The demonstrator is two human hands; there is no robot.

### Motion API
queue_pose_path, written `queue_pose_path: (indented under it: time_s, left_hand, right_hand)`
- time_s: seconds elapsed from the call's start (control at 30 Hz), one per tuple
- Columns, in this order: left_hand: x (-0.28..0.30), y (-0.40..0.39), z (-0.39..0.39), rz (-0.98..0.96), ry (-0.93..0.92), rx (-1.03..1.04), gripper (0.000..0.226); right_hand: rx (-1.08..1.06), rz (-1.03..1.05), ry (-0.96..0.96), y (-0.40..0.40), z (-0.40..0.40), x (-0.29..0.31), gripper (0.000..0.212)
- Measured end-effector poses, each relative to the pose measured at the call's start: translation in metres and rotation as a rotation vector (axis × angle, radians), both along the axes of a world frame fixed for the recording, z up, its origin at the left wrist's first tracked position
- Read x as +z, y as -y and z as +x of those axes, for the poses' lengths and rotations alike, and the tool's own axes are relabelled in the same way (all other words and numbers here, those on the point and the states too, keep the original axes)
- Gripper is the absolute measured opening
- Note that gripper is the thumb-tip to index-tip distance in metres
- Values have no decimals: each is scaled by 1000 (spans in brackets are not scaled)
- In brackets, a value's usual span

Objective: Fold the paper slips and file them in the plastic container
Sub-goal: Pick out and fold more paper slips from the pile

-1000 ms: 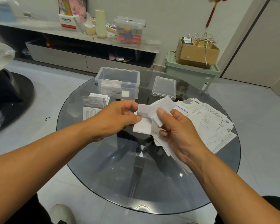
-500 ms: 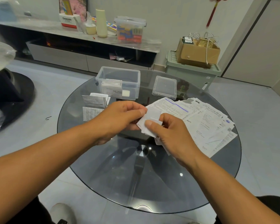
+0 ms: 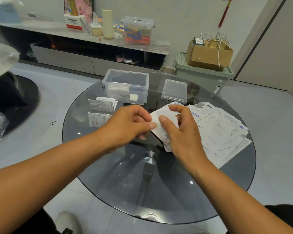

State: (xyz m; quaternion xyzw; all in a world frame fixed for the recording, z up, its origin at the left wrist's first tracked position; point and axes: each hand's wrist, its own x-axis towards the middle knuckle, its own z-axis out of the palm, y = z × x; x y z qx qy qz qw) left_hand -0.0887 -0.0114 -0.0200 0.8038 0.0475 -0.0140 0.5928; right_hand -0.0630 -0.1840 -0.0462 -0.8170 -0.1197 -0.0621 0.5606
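The fingers of the left hand (image 3: 128,123) are curled, and its thumb pinches the left edge of a white paper slip (image 3: 166,122). The fingers of the right hand (image 3: 184,132) are curled too, and its thumb and first finger pinch the same slip from the other side. Both hands hold the slip up over the middle of the round glass table (image 3: 159,191). The slip looks partly folded.

The clear plastic container (image 3: 126,86) stands open at the far side of the table, well apart from the hands. Some folded slips (image 3: 119,92) stand inside it at its front wall. Its lid (image 3: 174,91) lies flat just to the right of it.

A big pile of papers (image 3: 225,132) lies spread out on the right side of the table, under and beside the right hand. Two folded papers (image 3: 101,105) lie on the left side, near the container.

Beyond the table there is a low shelf (image 3: 85,38) and a brown cardboard box (image 3: 208,54) on a green bin (image 3: 201,75).
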Motion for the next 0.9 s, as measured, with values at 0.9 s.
queue_pose_path:
  time_s: [0.9]
  left_hand:
    - [1, -35, 11, 143, -125, -201, 43]
  right_hand:
    - [359, 279, -580, -4, -1, 2, 18]
